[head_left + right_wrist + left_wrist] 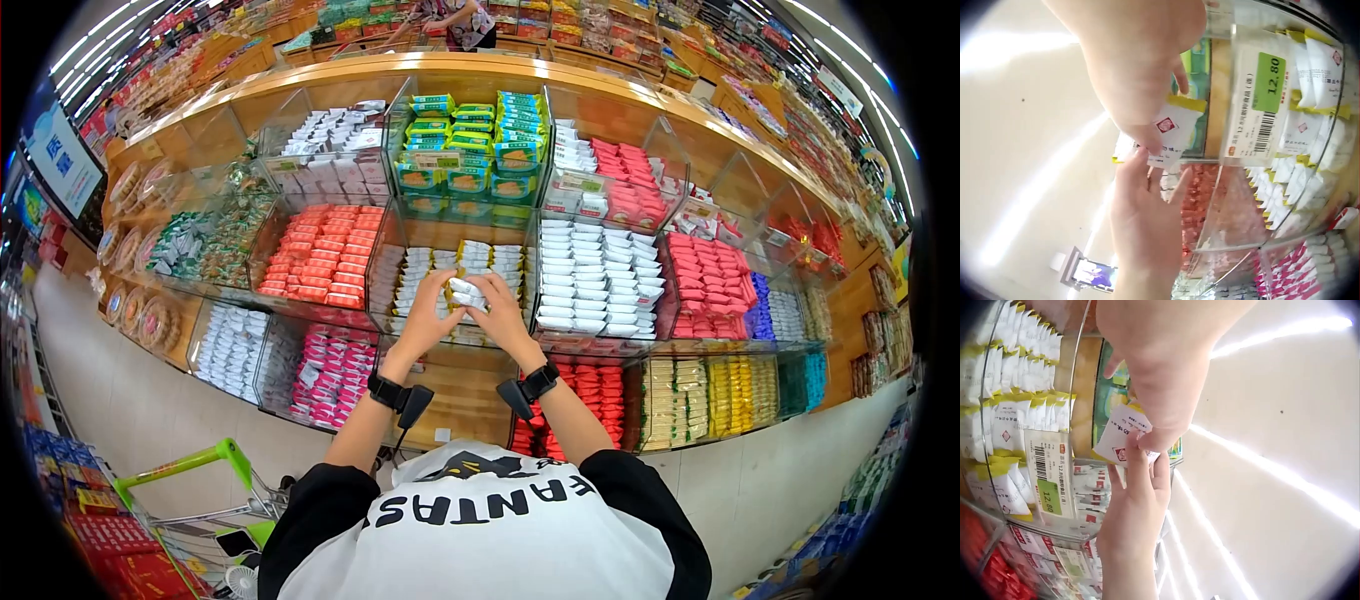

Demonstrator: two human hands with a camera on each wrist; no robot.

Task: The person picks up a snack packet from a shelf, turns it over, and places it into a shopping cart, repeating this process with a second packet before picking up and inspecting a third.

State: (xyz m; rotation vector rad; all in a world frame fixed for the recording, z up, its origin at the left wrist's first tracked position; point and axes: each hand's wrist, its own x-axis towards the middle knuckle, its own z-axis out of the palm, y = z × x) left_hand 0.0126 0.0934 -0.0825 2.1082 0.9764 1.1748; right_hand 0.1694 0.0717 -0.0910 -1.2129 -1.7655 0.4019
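Both hands hold one small white packet with yellow ends, raised in front of the body over the middle bin. My left hand pinches it from the left and my right hand from the right, thumbs on its near side. In the left wrist view the packet shows printed writing and a red diamond mark, partly covered by fingers. The right wrist view shows the packet's yellow end at the top. Matching packets stand in rows in the bin just behind the hands.
Clear-walled bins surround the hands: orange-red packets left, white packets right, green packs behind. A price tag reading 12.80 hangs at the bin front. A green-handled cart stands at lower left. Another person is beyond the display.
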